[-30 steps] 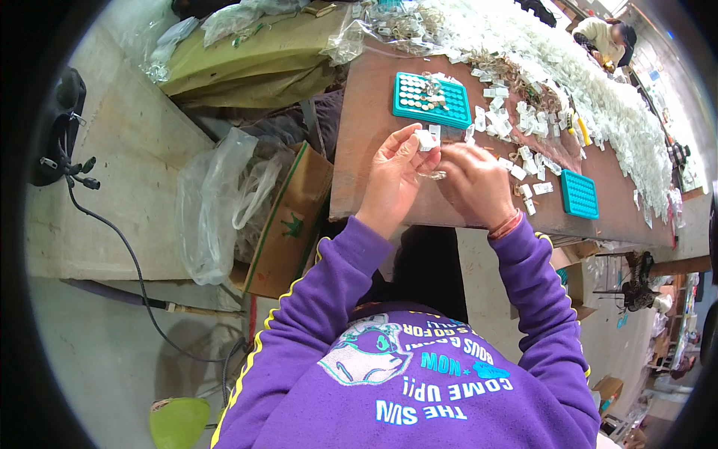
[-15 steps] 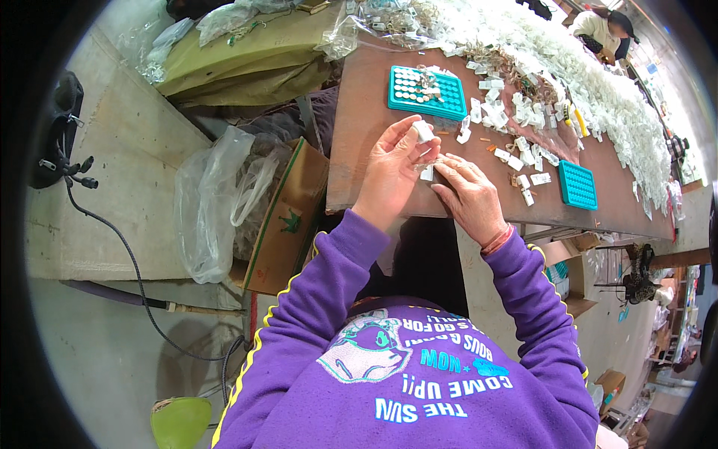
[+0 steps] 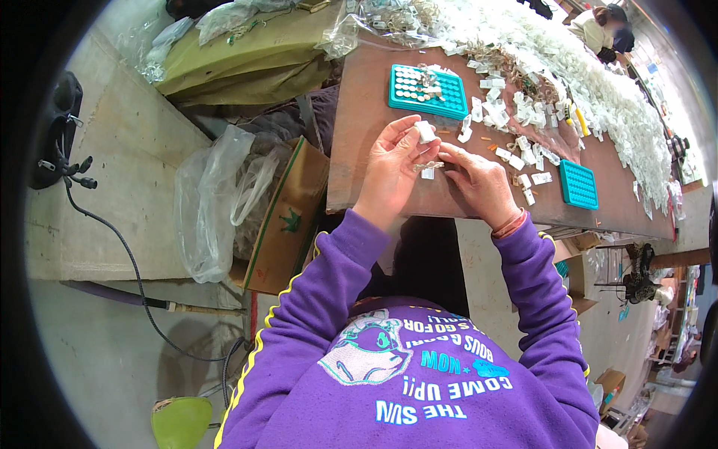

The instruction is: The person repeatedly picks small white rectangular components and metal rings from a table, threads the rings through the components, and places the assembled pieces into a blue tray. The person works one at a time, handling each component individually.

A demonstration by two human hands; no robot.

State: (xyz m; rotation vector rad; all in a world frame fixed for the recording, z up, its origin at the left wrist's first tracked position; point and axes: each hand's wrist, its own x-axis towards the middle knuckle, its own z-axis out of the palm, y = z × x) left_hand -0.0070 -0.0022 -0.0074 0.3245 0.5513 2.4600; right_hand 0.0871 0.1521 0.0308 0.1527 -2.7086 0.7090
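Observation:
Between the thumb and fingers of my left hand (image 3: 396, 157) is a small white plastic case (image 3: 425, 132), raised over the near edge of the brown table (image 3: 366, 97). Thin light-coloured wires (image 3: 428, 165) run below it toward my right hand (image 3: 482, 183). That hand is closed, its thumb and forefinger drawn together beside the wires; what is between the fingertips is too small to make out. Just beneath the wires lies a small white piece (image 3: 428, 173). Beyond my hands sits a teal tray (image 3: 426, 111) with rows of round silvery cells, some wire pieces lying across it.
A large heap of clear and white plastic parts (image 3: 538, 45) covers the table's far side. Several white cases (image 3: 493, 116), yellow-handled pliers (image 3: 580, 122) and a second teal tray (image 3: 578, 185) lie to the right. A cardboard box (image 3: 288, 224) with plastic bags stands left. Another person (image 3: 598, 34) is at far right.
My right hand has shifted slightly right, its fingers curling from a flatter pose and uncovering more of the white piece below. My left hand still holds the white case in about the same place.

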